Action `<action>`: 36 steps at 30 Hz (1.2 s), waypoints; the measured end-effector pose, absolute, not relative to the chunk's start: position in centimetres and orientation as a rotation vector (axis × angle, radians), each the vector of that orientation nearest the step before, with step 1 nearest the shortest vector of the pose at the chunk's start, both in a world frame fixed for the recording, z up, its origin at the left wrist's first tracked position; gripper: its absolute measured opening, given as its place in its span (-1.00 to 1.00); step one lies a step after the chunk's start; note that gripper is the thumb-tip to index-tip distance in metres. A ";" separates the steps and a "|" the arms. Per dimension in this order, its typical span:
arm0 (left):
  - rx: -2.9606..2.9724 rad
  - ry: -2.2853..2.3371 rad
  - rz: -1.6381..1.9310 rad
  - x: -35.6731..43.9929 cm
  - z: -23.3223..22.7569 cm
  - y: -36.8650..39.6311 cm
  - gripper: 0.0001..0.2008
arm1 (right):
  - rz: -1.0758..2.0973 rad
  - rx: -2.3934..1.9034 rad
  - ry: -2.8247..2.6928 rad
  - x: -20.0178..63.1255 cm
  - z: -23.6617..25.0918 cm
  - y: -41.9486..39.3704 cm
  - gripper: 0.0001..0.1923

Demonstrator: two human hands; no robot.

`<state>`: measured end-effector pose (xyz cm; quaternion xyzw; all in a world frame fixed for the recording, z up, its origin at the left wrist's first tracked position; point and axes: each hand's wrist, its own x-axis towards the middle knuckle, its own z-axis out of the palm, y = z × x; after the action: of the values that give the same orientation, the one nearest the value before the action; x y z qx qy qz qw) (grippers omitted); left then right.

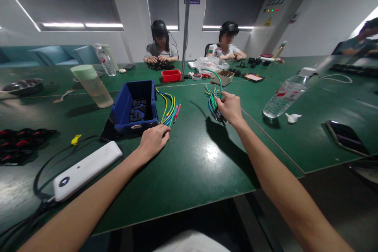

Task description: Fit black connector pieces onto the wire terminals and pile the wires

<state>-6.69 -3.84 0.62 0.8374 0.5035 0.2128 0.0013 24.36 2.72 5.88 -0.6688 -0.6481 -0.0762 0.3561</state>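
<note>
My right hand (230, 108) is raised above the green table (195, 157) and grips a bundle of coloured wires with black connectors (213, 100); one green wire loops up from it. My left hand (154, 138) rests on the table with its fingers on the near ends of a loose bunch of yellow, blue, green and red wires (169, 109). That bunch lies just right of a blue plastic bin (134, 106) that holds black parts.
A white power bank (85, 169) with a black cable lies near left. A tipped plastic cup (92, 85), water bottles (285, 94), a red tray (171, 75), black trays (20, 143) and a phone (345, 137) stand around. Three other people sit at the far and right sides.
</note>
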 end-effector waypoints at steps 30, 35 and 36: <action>2.637 1.587 0.596 -6.8 0.5 -3.6 -0.78 | -0.238 -2.368 -1.697 25.4 6.3 2.0 -0.66; 2.645 1.583 0.584 -6.8 0.6 -3.6 -0.77 | -0.269 -2.386 -1.687 25.7 5.9 2.2 -0.67; 2.645 1.585 0.581 -6.8 0.6 -3.6 -0.77 | -0.276 -2.385 -1.686 25.7 5.8 2.2 -0.68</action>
<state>-6.82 -3.64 0.57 0.8429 0.5052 0.1852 0.0019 25.72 2.21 5.84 -0.8086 -0.5716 -0.0934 0.1038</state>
